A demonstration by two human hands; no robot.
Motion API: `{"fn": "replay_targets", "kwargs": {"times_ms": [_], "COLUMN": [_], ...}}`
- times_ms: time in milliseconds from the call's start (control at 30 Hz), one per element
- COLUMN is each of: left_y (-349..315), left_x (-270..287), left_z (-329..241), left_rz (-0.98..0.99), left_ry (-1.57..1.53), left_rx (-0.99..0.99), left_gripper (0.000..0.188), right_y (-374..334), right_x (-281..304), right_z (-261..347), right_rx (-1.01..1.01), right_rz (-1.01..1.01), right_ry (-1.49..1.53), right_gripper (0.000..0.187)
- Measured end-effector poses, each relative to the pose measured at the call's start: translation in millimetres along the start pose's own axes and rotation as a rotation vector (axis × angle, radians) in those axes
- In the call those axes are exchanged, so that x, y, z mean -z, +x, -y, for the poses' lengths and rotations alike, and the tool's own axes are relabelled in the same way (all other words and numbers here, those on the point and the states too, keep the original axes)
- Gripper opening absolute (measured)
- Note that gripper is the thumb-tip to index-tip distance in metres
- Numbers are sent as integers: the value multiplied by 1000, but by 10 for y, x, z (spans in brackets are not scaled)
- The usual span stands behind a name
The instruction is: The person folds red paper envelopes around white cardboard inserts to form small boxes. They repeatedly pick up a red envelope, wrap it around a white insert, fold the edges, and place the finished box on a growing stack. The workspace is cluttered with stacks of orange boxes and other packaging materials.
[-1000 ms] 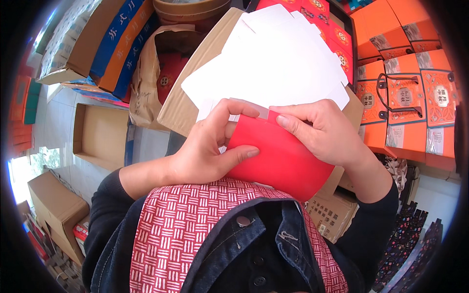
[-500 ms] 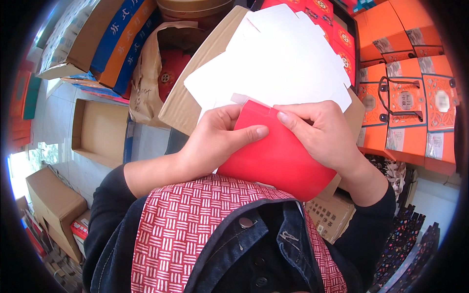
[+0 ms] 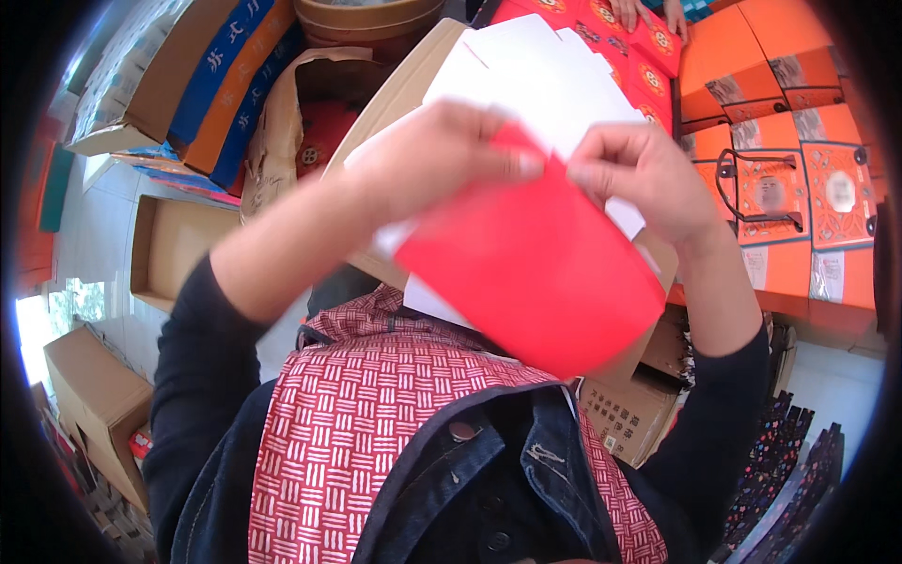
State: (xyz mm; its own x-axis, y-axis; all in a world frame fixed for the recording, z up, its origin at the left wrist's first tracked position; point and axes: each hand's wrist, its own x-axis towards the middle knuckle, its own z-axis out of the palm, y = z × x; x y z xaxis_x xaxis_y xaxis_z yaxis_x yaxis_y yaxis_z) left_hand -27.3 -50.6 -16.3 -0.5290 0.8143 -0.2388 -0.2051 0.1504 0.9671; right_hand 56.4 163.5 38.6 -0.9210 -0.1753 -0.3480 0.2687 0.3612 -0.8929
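A red cardboard box blank (image 3: 540, 273) with white edges showing hangs tilted in front of my apron. My left hand (image 3: 437, 164), blurred by motion, is closed on its upper left part, thumb lying across the red face. At the upper right edge my right hand (image 3: 648, 179) pinches the card between thumb and bent fingers. Behind and beneath lies a pile of flat white card blanks (image 3: 536, 80), on a brown cardboard piece (image 3: 399, 103). My left hand and the red card cover part of that pile.
Red patterned boxes (image 3: 653, 80) stand at the far side, where another person's hand (image 3: 629, 11) rests. Orange gift boxes (image 3: 770, 174) are stacked at right. On the left are a shallow brown tray (image 3: 188, 244), a paper bag (image 3: 274, 141) and a carton (image 3: 99, 395).
Both hands have shifted, the left upward and the right slightly right. The red blank has turned and shows more of its face. Another person's hands have appeared at the far edge.
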Motion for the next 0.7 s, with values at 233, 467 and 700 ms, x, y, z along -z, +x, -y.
{"fn": "replay_targets", "kwargs": {"times_ms": [233, 467, 700], "left_y": [835, 650, 451], "left_x": [157, 0, -31], "left_z": [-267, -165, -411], "left_rz": [310, 128, 51], "left_ry": [77, -78, 154], "left_rx": [-5, 258, 193], "left_gripper": [26, 23, 22], "right_y": [59, -159, -39], "right_x": [56, -366, -65], "right_z": [-617, -666, -323], "right_rx": [16, 68, -149], "right_rz": [-191, -419, -186], "right_ry": [449, 369, 534], "right_gripper": [17, 25, 44]}}
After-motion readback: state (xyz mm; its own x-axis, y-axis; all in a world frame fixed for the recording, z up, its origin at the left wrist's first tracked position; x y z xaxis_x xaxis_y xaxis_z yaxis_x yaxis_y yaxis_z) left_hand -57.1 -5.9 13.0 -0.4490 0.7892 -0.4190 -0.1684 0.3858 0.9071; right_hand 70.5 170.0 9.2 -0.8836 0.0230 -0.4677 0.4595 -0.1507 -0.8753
